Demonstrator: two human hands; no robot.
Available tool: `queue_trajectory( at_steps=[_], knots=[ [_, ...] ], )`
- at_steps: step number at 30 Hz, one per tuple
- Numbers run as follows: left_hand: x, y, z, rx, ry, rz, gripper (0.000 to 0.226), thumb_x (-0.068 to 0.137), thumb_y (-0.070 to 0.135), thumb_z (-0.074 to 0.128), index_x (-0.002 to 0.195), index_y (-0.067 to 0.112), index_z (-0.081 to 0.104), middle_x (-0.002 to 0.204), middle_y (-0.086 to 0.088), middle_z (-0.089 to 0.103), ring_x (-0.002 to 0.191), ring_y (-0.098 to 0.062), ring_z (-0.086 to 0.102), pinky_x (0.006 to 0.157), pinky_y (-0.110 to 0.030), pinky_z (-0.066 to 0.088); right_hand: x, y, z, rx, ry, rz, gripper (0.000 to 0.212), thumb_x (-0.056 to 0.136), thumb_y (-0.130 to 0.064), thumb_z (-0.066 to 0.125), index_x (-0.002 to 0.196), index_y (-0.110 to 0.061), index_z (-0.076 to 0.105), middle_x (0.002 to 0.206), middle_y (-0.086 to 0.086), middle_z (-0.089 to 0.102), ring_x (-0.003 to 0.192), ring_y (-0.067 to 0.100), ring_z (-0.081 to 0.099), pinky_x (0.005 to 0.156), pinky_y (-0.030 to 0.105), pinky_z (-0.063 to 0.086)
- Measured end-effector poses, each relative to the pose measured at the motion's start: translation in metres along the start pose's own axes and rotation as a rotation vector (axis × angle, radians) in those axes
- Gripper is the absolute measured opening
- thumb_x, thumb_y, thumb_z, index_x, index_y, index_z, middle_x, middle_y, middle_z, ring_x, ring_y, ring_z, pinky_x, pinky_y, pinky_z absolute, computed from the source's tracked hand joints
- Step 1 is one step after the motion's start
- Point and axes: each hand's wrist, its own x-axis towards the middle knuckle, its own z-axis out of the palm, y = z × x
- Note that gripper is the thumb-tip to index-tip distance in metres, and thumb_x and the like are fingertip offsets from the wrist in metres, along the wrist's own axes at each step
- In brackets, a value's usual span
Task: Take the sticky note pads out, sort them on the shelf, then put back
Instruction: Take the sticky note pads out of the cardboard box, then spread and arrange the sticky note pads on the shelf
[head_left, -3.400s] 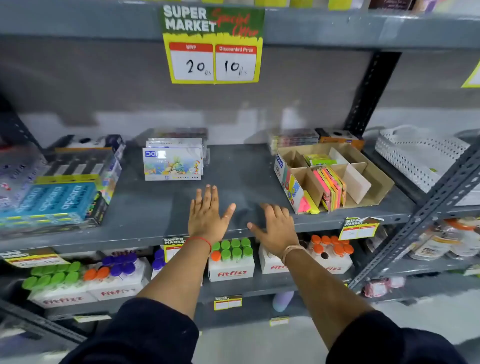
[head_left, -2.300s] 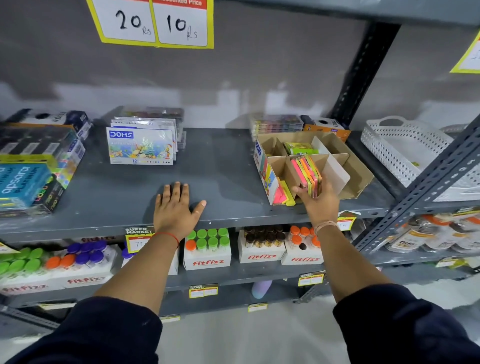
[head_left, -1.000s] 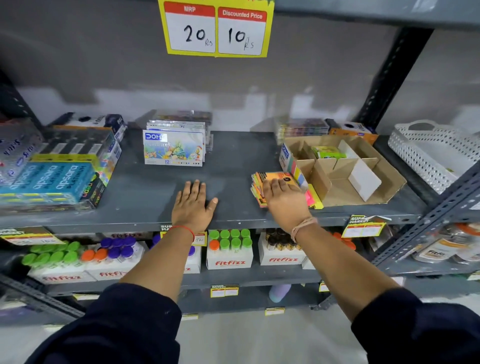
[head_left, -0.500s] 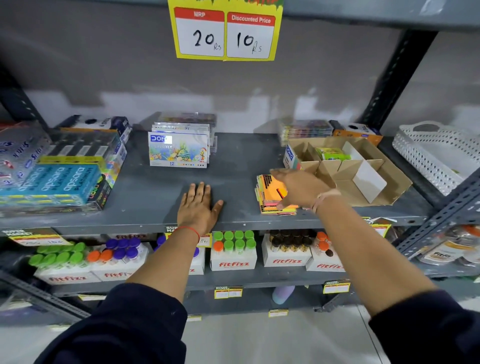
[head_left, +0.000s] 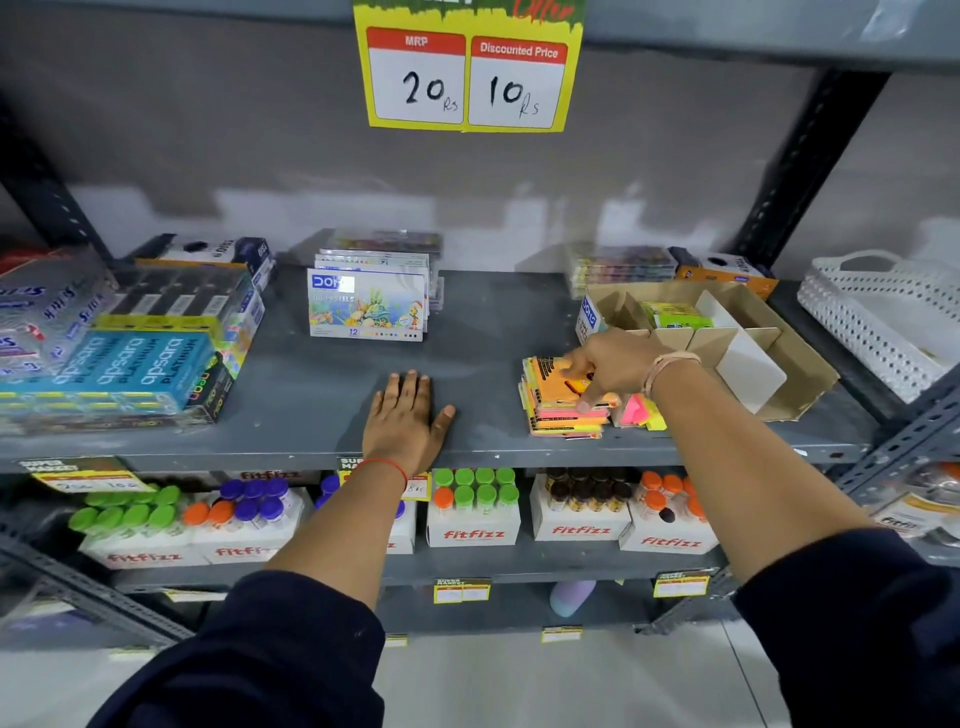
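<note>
Sticky note pads (head_left: 563, 410) lie beside the "DOMS" carton (head_left: 789, 358).

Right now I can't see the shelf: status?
Left hand flat on shelf, empty. Right hand on the pads, grip unclear. Box beside them; nothing blocking.

- One head-worn wide-angle camera is looking forward and slightly down, facing the grey shelf (head_left: 322, 395) squarely.
- It is sitting close, at arm's reach, with both forearms entering from the bottom edge.
- No second view is overlapping it.
</note>
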Motion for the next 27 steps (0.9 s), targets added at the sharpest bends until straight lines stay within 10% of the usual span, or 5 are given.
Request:
queue_trajectory(
  at_steps=[11,18,27],
  knots=[
    [0.003,0.001,-0.001,0.050,-0.058,-0.014,0.065,0.097,0.048,0.016,0.149,0.012,0.001,0.161,-0.005,-0.003,0.149,-0.022,-0.007,0.122,-0.036,-0.002,-0.010,-0.001,-0.011,0.026,0.246,-0.044,0.027,0.091,-0.017,0.055,0.111,-0.005,0.068,0.118,0.008,0.069,0.104,0.023,0.062,0.086,0.023,0.044],
    [0.004,-0.001,-0.001,0.059,-0.088,0.008,0.063,0.099,0.044,0.015,0.149,0.009,-0.002,0.160,-0.007,-0.006,0.148,-0.024,-0.008,0.121,-0.036,-0.003,-0.007,-0.015,-0.028,0.190,0.686,-0.029,0.028,0.093,-0.021,0.052,0.108,-0.007,0.070,0.096,0.019,0.074,0.083,0.031,0.065,0.076,0.035,0.051],
    [0.007,-0.010,-0.003,0.026,-0.019,0.072,0.057,0.100,0.036,0.020,0.149,0.011,0.005,0.161,-0.006,0.003,0.149,-0.023,-0.003,0.121,-0.035,0.000,0.046,-0.056,-0.025,0.556,0.628,0.097,0.028,0.090,-0.023,0.057,0.102,-0.002,0.071,0.103,0.020,0.071,0.090,0.029,0.063,0.083,0.032,0.048]
  ],
)
